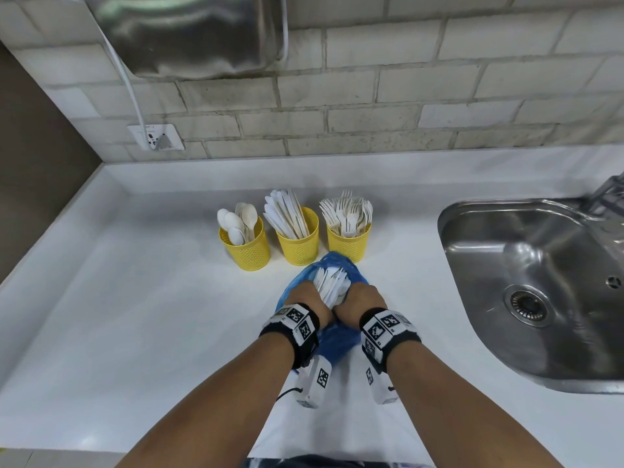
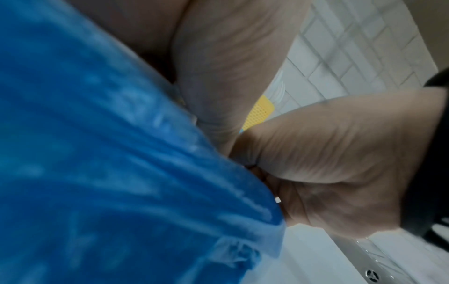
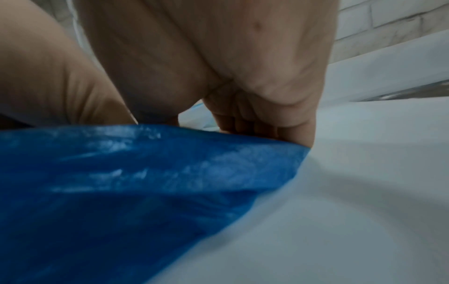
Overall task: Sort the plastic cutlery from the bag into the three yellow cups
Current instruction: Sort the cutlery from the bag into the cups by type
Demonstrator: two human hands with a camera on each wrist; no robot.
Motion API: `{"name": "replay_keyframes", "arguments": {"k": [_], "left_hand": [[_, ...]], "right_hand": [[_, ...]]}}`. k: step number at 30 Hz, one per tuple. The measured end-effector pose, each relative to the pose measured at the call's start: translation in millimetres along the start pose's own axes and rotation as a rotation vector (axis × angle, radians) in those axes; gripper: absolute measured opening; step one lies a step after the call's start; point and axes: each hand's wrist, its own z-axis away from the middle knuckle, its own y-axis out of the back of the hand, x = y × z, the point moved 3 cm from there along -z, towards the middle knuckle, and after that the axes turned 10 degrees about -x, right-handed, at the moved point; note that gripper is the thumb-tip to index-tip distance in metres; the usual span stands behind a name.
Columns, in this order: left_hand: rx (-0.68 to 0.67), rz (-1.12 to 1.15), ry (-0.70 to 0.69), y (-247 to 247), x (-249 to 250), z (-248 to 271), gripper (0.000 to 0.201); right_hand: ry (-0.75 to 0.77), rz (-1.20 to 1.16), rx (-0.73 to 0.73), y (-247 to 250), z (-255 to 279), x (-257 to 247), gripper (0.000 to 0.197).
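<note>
The thin blue plastic bag (image 1: 337, 339) looks crinkled and faintly glossy, with pale sheen streaks along its folds. The white plastic cutlery bundle (image 1: 329, 285) inside it is smooth and matt. The three yellow perforated plastic cups (image 1: 297, 246) have a dull, mesh-like wall. The white countertop (image 1: 135, 298) is smooth with a soft sheen — the stainless steel sink (image 1: 540, 265) beside it is brushed and reflective. The pale brick wall (image 1: 371, 106) looks rough and matt.

Left hand (image 1: 309, 300) and right hand (image 1: 359, 304) side by side, knuckles touching, each grip curled tight, forearms converging.
</note>
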Motion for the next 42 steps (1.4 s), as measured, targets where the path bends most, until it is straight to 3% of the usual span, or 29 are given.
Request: {"name": "replay_keyframes", "arguments": {"k": [4,7,10,15,20,27,29,32,35,38,42], "left_hand": [[-0.036,0.017,-0.019,1.0,4.5,4.3,0.034],[-0.096,0.045,-0.025,3.6,3.0,4.7,0.041],[-0.153,0.133,-0.031,6.6,1.5,7.9,0.051],[-0.185,0.253,-0.055,5.3,0.1,12.2,0.048],[-0.243,0.343,-0.092,5.3,3.3,18.0,0.055],[-0.295,0.526,-0.121,6.4,3.9,14.8,0.055],[-0.311,0.536,-0.115,5.9,5.2,17.5,0.05],[-0.292,0.525,-0.145,4.9,4.0,17.8,0.02],[-0.274,0.515,-0.153,3.4,1.6,15.0,0.027],[-0.287,0.511,-0.158,3.6,1.0,19.7,0.014],[-0.361,0.52,-0.207,0.7,2.0,24.2,0.044]], "right_hand": [[-0.013,-0.057,-0.016,5.2,3.9,3.4,0.034],[-0.004,-0.083,-0.039,10.0,8.5,1.5,0.017],[-0.011,-0.163,-0.072,15.2,7.8,4.6,0.027],[-0.021,-0.397,-0.169,10.1,-3.2,18.0,0.01],[0.019,-0.508,-0.132,10.3,0.2,21.1,0.022],[-0.012,-0.797,-0.159,8.4,2.0,30.1,0.008],[-0.026,-0.802,-0.16,8.0,2.5,29.0,0.007],[-0.025,-0.74,-0.188,7.9,3.5,26.2,0.01],[-0.011,-0.7,-0.199,10.0,4.8,24.7,0.01],[-0.02,-0.691,-0.202,10.7,3.5,27.5,0.015],[-0.009,-0.718,-0.168,17.5,4.9,29.0,0.032]]}}
